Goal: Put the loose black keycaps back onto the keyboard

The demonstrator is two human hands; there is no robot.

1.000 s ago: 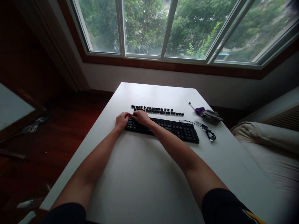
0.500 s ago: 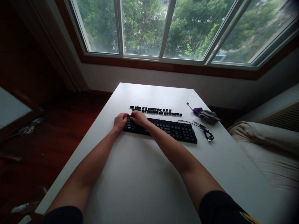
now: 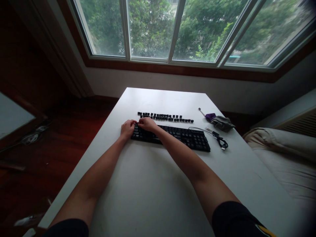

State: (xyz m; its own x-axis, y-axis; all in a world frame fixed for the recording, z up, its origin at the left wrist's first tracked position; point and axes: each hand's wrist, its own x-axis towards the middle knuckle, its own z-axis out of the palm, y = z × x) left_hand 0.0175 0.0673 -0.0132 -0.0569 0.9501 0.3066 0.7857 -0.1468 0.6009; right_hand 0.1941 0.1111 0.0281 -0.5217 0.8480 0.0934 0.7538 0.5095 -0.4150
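A black computer keyboard [image 3: 182, 135] lies on the white table [image 3: 153, 184], slightly slanted. My left hand [image 3: 127, 128] is closed on its far left corner, with the fingertips at the top edge. Beside it, my right hand [image 3: 147, 124] pinches with thumb and finger over the top-left keys. What sits between those fingers is too small to make out. Behind the keyboard, loose black keycaps [image 3: 161, 117] stand in two uneven rows. My right hand covers part of the keyboard's left side.
To the right of the keyboard lies a black coiled cable [image 3: 222, 142] with a metal plug. Farther back are a grey and purple cloth [image 3: 221, 122] and a thin brush-like stick [image 3: 201, 112]. A beige cushioned seat [image 3: 276, 154] stands along the table's right side.
My right hand's fingers have shifted slightly at the keyboard's top-left corner. My left hand stays in place. The view has moved a little.
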